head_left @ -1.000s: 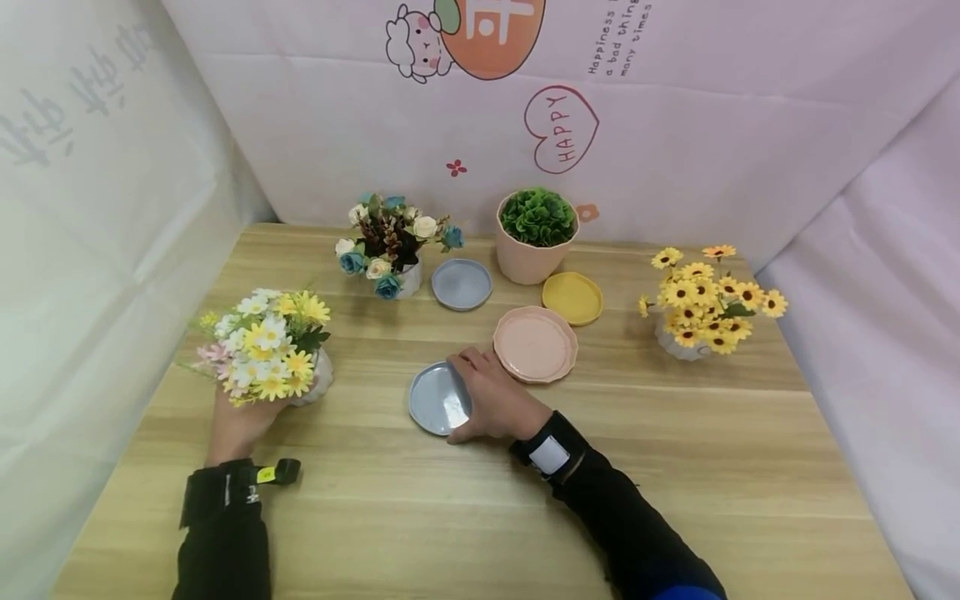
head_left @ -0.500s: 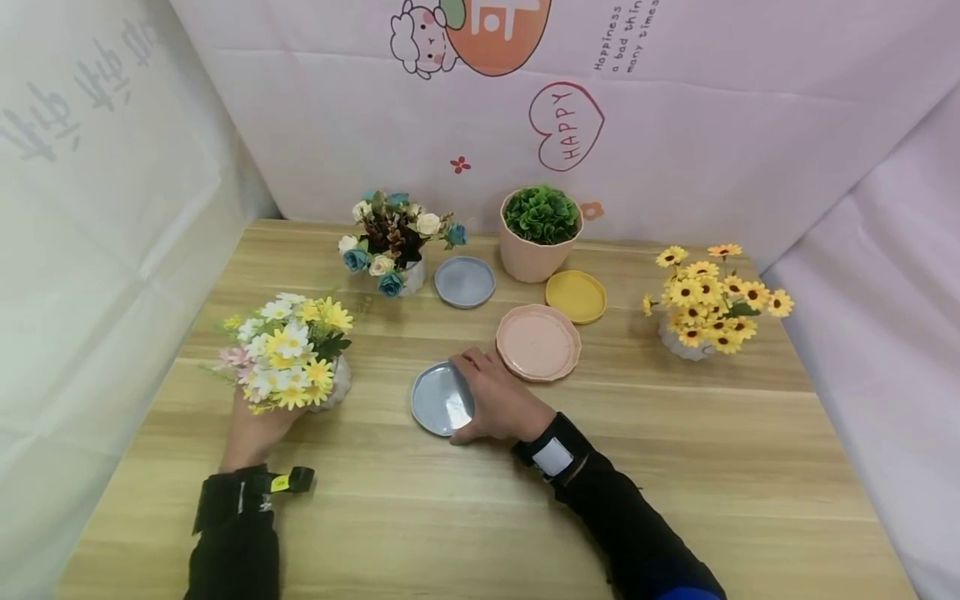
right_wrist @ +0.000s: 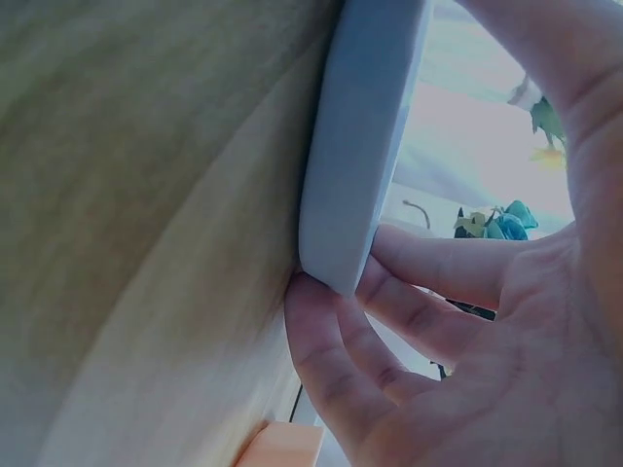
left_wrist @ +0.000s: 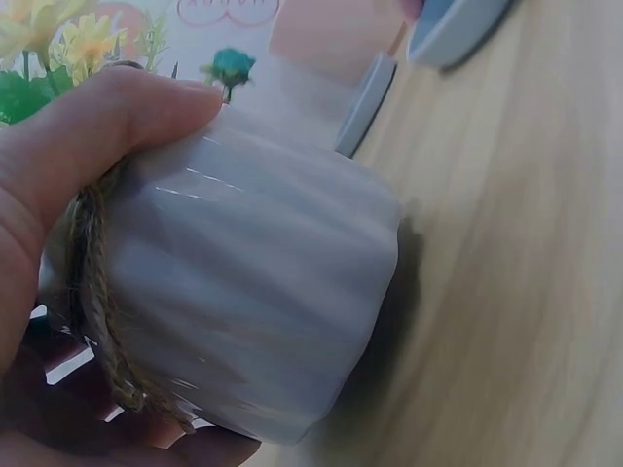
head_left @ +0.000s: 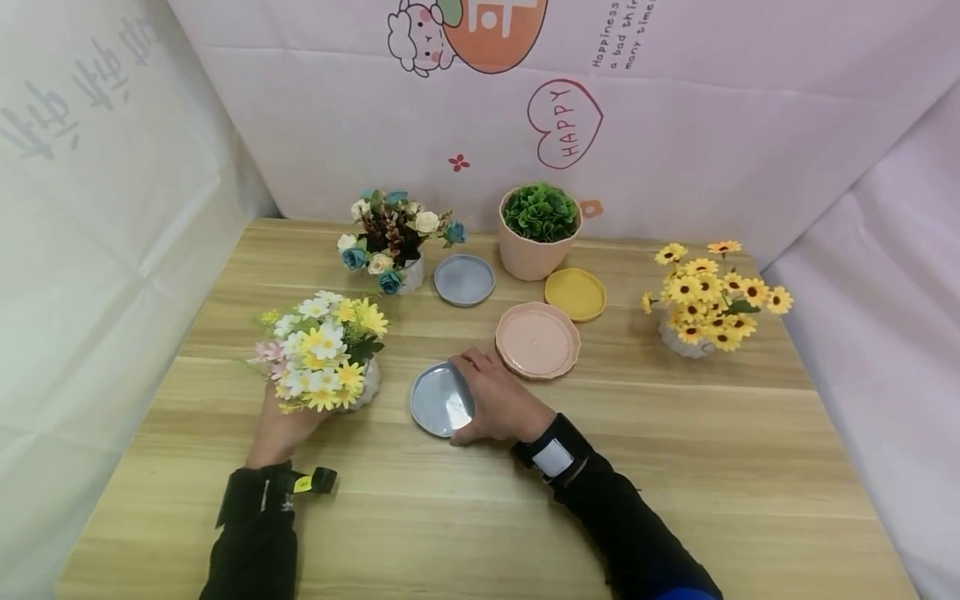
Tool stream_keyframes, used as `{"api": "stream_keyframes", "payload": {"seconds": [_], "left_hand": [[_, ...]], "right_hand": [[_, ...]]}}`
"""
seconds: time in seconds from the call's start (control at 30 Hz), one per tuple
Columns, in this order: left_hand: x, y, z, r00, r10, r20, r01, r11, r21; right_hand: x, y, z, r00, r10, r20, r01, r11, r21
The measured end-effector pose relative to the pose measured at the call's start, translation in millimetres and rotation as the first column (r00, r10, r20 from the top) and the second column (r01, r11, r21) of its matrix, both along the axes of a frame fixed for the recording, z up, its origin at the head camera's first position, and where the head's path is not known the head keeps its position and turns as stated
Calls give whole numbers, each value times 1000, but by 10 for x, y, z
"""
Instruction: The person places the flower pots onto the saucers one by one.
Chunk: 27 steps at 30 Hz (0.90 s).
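Observation:
My left hand [head_left: 288,414] grips a white ribbed pot [head_left: 365,386] of yellow and white daisies [head_left: 322,352] at the table's left middle. In the left wrist view the thumb [left_wrist: 97,126] lies over the pot [left_wrist: 263,292], which has twine round its neck; its base is at or just above the wood. My right hand [head_left: 491,398] holds the right rim of a grey-blue saucer [head_left: 437,402] lying just right of the pot. The right wrist view shows fingers [right_wrist: 428,287] curled under the saucer's edge [right_wrist: 365,136], which is tipped up off the table.
Behind stand a pot of blue and cream roses [head_left: 392,242], a second grey saucer [head_left: 464,279], a pink pot with a green plant [head_left: 538,229], a yellow saucer [head_left: 574,293] and a pink saucer [head_left: 537,340]. A sunflower pot [head_left: 708,296] is at the right. Cloth walls enclose the table.
My left hand has carried the daisy pot to the right, closer to the grey-blue saucer. The right hand and saucer have stayed in place.

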State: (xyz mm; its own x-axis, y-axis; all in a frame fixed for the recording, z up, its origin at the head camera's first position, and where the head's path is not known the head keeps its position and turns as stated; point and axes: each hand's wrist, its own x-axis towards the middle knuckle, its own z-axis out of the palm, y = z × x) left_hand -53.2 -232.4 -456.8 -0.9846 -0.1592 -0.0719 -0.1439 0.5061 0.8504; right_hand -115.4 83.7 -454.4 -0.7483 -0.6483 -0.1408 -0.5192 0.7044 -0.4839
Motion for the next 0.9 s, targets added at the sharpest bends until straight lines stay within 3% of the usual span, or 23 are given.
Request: {"api": "stream_keyframes", "payload": {"seconds": [0.3,0.53,0.73,0.9], "left_hand": [[-18,264,148,992,-83,-94,81,996,-33],[-46,508,203,972,-157,-172,146,986,-75],[-52,689,198,960,-201,-193,198,980,-33],[-66,858,186,949,-254,-188,237,965,-112]], "right_hand": [[8,20,-33,1000,1,22,0,999,-39],[6,71,-24,999,21,42,-17,997,-81],[-26,129,-9,995,17,96,-8,996,-89],[-59,200,8,991,39,127,-27,995,-96]]}}
